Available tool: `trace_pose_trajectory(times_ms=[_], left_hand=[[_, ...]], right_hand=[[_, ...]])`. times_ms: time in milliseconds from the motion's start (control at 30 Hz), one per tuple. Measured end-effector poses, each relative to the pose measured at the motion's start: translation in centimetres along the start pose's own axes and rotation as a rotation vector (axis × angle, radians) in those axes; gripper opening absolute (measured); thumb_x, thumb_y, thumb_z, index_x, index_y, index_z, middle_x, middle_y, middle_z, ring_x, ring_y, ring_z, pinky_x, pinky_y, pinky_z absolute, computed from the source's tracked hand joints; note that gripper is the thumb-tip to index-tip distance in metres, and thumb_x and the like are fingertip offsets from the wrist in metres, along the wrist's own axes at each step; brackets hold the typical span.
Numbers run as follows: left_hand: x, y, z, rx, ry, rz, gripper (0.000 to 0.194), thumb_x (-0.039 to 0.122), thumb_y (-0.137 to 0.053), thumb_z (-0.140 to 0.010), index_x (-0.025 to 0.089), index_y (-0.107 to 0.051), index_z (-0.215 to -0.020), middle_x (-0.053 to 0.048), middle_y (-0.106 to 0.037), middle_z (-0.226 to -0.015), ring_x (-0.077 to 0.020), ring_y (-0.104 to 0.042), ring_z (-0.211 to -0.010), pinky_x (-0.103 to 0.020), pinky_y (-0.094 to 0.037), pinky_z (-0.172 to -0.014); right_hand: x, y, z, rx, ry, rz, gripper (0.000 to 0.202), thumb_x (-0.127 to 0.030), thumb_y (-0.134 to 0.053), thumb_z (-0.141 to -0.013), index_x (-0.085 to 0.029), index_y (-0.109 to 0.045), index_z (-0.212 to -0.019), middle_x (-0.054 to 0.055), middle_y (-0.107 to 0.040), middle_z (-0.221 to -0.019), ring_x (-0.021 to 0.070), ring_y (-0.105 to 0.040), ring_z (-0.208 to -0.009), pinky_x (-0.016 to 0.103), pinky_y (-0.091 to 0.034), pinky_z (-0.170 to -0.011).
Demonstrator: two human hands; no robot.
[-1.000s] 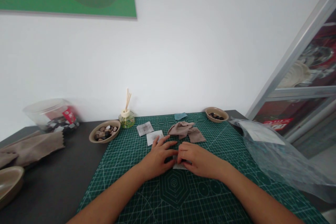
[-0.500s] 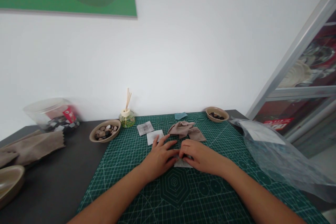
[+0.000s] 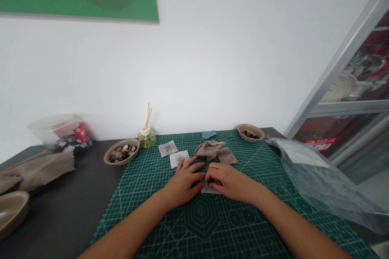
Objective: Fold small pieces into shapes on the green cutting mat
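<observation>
A pale, square piece of paper (image 3: pixel 209 189) lies on the green cutting mat (image 3: pixel 200 210), partly covered by both hands. My left hand (image 3: pixel 184 180) rests with its fingers spread, thumb and fingertips at the left edge of that paper. Over the paper, my right hand (image 3: pixel 227 180) has its fingers curled round a small dark piece (image 3: pixel 215 181), mostly hidden by them. Just beyond the hands are a crumpled brown cloth (image 3: pixel 212 149) and two grey-smudged white squares, a nearer one (image 3: pixel 178 158) and a farther one (image 3: pixel 167 148).
At the left stand a bowl of dark and brown pieces (image 3: pixel 122 151), a reed diffuser (image 3: pixel 147 135), a clear tub (image 3: pixel 62 131), a brown cloth (image 3: pixel 45 168) and another bowl (image 3: pixel 13 210). A small bowl (image 3: pixel 251 132), a blue scrap (image 3: pixel 208 134) and a plastic bag (image 3: pixel 316 178) lie farther back and right.
My right hand has shifted slightly left over the paper, still curled. The left hand stays almost in place.
</observation>
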State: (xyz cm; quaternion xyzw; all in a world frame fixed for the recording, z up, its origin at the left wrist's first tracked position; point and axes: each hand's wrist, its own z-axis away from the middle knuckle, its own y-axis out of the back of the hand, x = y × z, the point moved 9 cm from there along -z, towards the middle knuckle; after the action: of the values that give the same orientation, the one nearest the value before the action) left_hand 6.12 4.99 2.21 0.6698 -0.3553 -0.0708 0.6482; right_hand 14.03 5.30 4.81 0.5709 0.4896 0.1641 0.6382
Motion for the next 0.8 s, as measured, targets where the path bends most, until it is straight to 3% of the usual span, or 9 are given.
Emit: trace_pose_trajectory(times_ms=[367, 800], left_hand=[[0.1, 0.07, 0.0, 0.008, -0.013, -0.005, 0.025, 0.018, -0.052, -0.087, 0.029, -0.066, -0.104, -0.001, -0.047, -0.138, -0.0307, -0.026, -0.135, -0.061, -0.011, -0.108], [0.39, 0.25, 0.01, 0.013, -0.017, -0.048, 0.028, 0.019, -0.05, -0.089, 0.031, -0.063, -0.111, -0.003, -0.049, -0.137, -0.0317, -0.028, -0.134, -0.064, -0.013, -0.106]], right_hand=[[-0.39, -0.56, 0.18, -0.011, 0.023, -0.002, 0.017, -0.007, -0.053, -0.082, -0.017, -0.061, -0.094, 0.005, -0.059, -0.095, 0.0174, -0.056, -0.087, 0.028, -0.043, -0.078], [0.33, -0.27, 0.32, -0.016, -0.008, -0.007, 0.014, -0.005, -0.054, -0.078, -0.016, -0.056, -0.086, 0.002, -0.057, -0.087, 0.0152, -0.054, -0.078, 0.025, -0.04, -0.07]])
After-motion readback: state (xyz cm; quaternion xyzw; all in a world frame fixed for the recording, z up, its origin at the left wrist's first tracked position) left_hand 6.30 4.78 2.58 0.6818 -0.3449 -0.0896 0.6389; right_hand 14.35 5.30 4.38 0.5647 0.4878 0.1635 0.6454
